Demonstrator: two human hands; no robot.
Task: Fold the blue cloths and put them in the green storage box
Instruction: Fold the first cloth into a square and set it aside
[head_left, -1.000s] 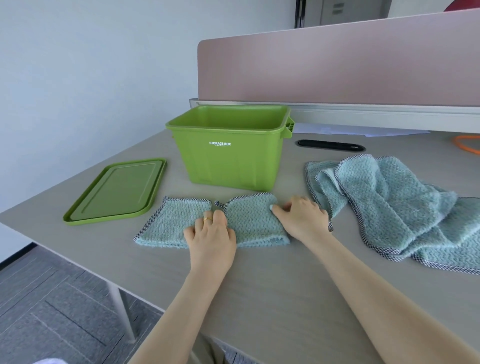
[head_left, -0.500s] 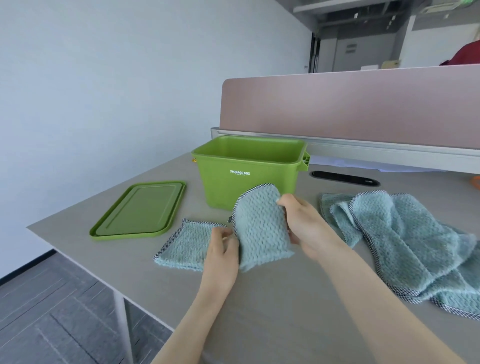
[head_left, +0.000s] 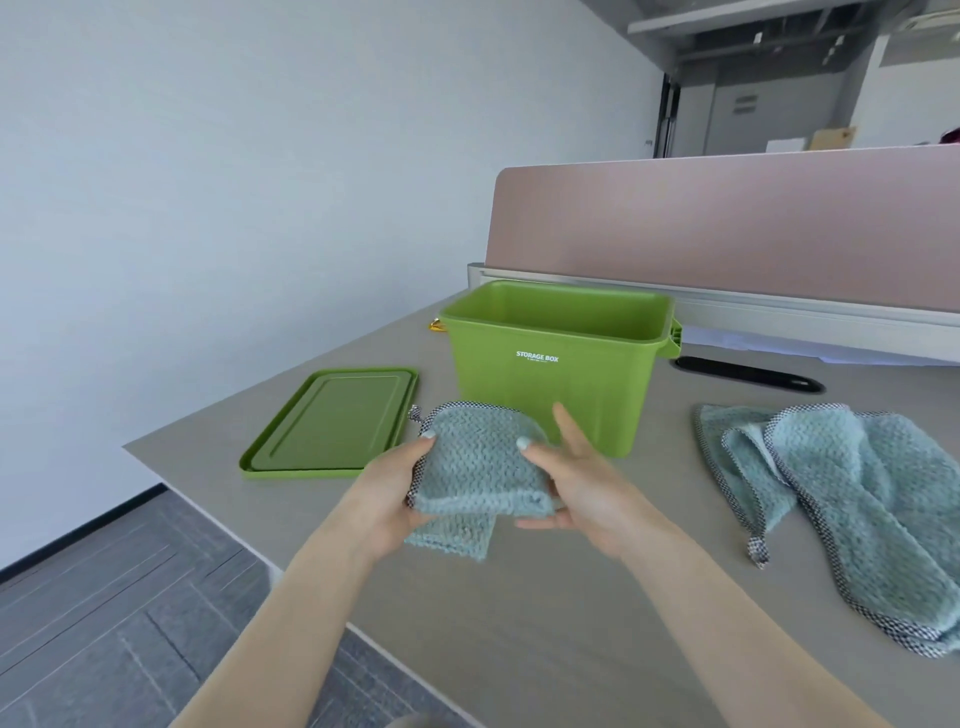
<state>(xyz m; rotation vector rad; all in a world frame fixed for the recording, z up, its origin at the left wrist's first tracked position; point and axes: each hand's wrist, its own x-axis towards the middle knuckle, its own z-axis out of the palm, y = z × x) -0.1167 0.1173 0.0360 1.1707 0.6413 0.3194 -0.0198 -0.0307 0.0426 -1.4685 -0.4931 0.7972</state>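
A single wide-angle view, from the person's head, looks forward and down across the desk (head_left: 519, 623). Both forearms reach in from the bottom edge (close to the lens), the green box (head_left: 550, 395) sits mid-frame, and the pink divider (head_left: 727, 218) and white wall (head_left: 234, 156) fill the far part.

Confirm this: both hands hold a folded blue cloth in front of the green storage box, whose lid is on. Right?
Not quite. The head view shows the green storage box open; its lid lies on the desk beside it. Both hands, left and right, do hold the folded blue cloth.
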